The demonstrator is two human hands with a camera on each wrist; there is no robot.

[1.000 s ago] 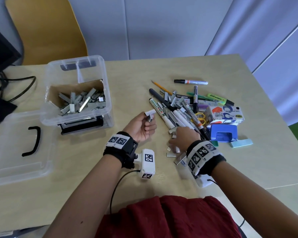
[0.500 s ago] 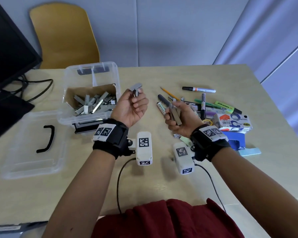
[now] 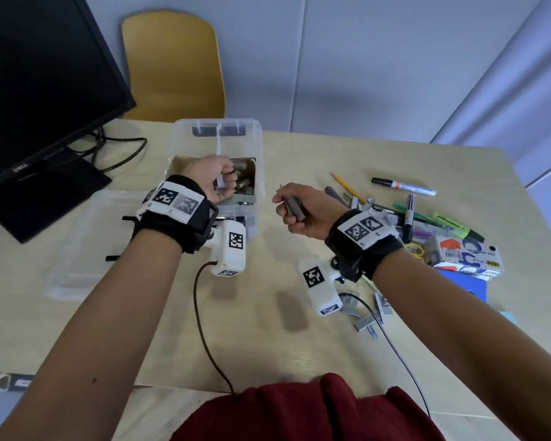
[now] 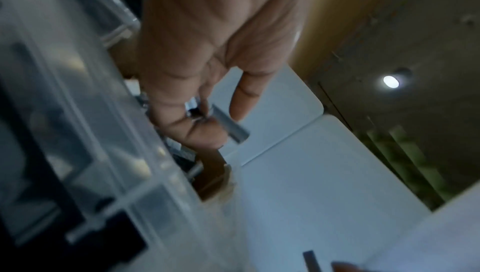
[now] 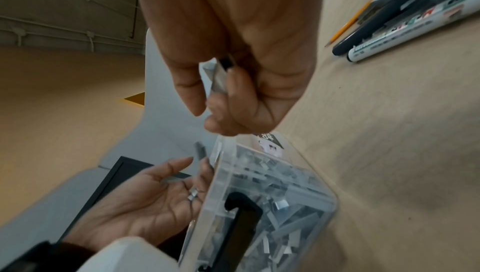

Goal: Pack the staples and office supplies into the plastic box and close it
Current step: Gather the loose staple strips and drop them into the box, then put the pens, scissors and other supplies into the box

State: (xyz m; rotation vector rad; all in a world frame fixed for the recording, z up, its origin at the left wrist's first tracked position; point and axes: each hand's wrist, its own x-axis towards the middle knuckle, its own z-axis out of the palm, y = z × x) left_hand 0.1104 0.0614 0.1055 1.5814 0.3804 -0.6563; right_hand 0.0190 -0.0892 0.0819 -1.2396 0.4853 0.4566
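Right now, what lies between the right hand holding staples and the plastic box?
In the head view, only bare table top separates the right hand, gripping staple strips, from the plastic box.

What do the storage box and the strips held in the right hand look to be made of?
Box: clear, glossy plastic; contents show through its walls. Staple strips gripped by the right hand: likely metal, grey with a dull sheen on flat faces.

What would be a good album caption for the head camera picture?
Left hand drops staples into the plastic box while the right hand holds staple strips, pens and markers waiting.
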